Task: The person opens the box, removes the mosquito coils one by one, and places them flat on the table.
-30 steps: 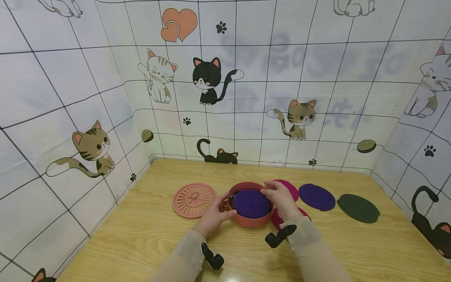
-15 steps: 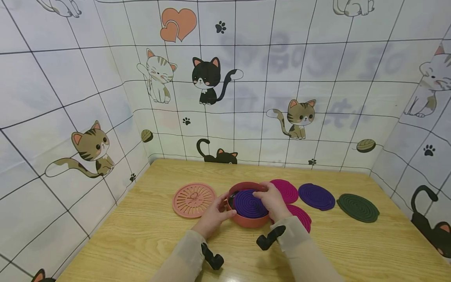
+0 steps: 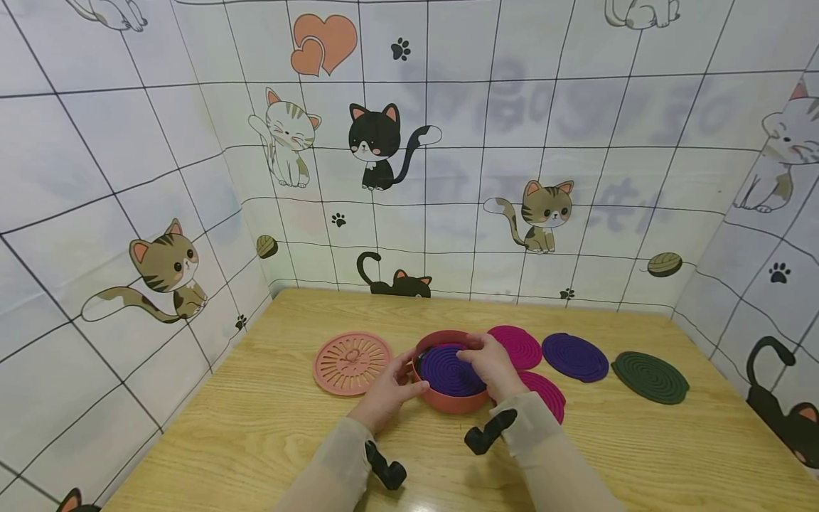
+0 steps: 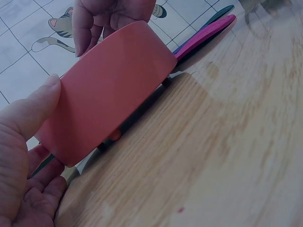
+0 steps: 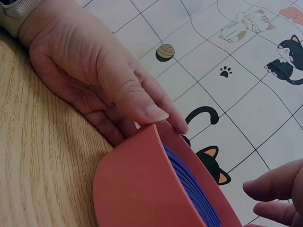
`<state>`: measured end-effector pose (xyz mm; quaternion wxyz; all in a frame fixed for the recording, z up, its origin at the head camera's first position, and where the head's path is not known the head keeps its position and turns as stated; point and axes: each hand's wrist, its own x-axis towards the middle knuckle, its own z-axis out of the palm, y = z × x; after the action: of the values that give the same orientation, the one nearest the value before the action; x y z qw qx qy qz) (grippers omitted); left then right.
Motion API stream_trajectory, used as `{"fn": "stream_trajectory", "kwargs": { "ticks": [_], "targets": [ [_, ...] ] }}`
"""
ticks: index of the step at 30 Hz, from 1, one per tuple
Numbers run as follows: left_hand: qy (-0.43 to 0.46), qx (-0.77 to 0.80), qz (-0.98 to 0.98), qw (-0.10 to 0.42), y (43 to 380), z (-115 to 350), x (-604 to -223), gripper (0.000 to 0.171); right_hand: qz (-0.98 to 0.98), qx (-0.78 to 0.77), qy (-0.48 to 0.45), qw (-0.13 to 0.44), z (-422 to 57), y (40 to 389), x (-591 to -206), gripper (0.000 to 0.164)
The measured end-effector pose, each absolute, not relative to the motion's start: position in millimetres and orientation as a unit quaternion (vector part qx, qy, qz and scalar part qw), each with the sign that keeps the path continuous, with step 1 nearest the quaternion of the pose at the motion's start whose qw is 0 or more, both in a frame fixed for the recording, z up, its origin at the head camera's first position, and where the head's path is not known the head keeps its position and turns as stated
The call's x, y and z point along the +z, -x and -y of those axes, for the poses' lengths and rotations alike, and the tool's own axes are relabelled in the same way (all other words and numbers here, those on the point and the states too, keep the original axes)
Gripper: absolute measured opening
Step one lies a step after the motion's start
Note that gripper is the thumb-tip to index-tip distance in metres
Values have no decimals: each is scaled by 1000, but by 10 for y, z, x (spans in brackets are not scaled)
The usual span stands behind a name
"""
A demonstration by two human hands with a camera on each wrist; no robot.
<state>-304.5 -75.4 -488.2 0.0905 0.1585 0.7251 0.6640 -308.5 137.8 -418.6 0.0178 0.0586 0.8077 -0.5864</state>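
Note:
A coral round coaster holder [image 3: 453, 404] stands on the table between both hands. Inside it lies a purple-blue spiral coaster [image 3: 448, 373], with a bit of pink showing behind it and something dark at its left. My left hand [image 3: 386, 392] grips the holder's left side, the thumb on its near wall in the left wrist view. My right hand [image 3: 495, 366] holds the right rim; in the head view its fingertips reach over the coaster's edge. The right wrist view has that hand's thumb [image 5: 154, 113] at the rim and a finger along the far wall.
A peach slotted round disc [image 3: 353, 363] lies left of the holder. To the right are two magenta spiral coasters [image 3: 515, 348], a purple-blue one [image 3: 575, 358] and a dark green one [image 3: 650, 377]. A cat-print sheet [image 3: 461, 235] encloses the table's back and sides.
My right hand has moved left from the holder's outer right rim to over its coaster. The coaster has shifted slightly left, covering more of the dark thing. My left hand stays in place.

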Motion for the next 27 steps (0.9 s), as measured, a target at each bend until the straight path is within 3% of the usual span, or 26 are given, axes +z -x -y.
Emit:
{"fn": "stream_trajectory", "kwargs": {
  "ticks": [18,27],
  "targets": [
    [-156,667,-722,94,3037,753,-4878,78,-818,-572,-55,15,-1353,3063,-4181,48],
    [-149,664,-726,94,3048,753,-4887,79,-784,-619,-54,-14,-1362,3070,-4211,48]
  ]
}}
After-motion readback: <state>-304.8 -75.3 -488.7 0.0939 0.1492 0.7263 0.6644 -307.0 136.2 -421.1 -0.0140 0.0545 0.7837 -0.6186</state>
